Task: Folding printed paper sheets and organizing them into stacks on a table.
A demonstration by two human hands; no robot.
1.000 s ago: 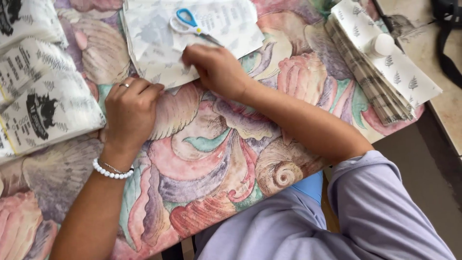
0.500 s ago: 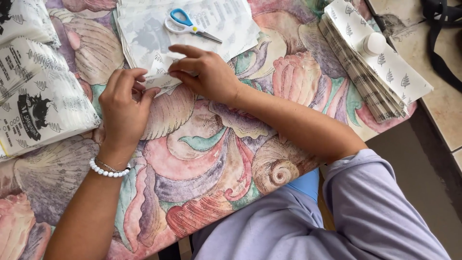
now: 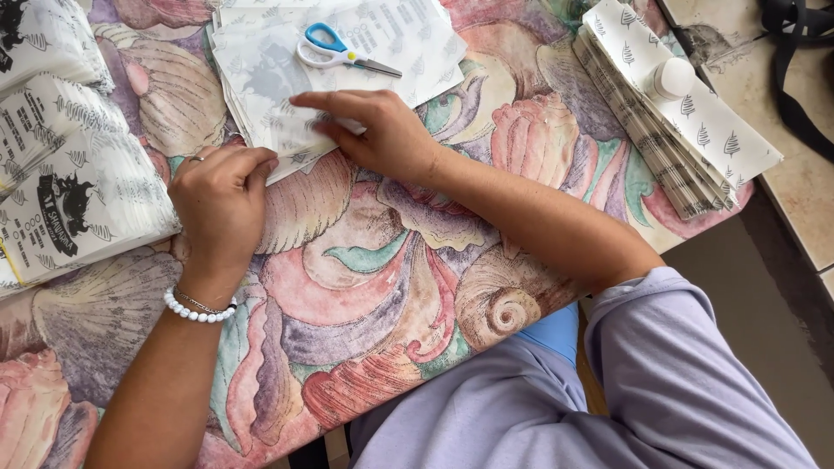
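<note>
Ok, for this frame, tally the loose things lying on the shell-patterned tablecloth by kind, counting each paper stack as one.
Scissors, blue-handled: 1
White glue bottle: 1
Stacks of printed paper: 3, one under the hands, one left, one right
Total: 5
The left hand and right hand both press on the middle stack's near edge.

thin printed paper sheet — flat, tabletop
</note>
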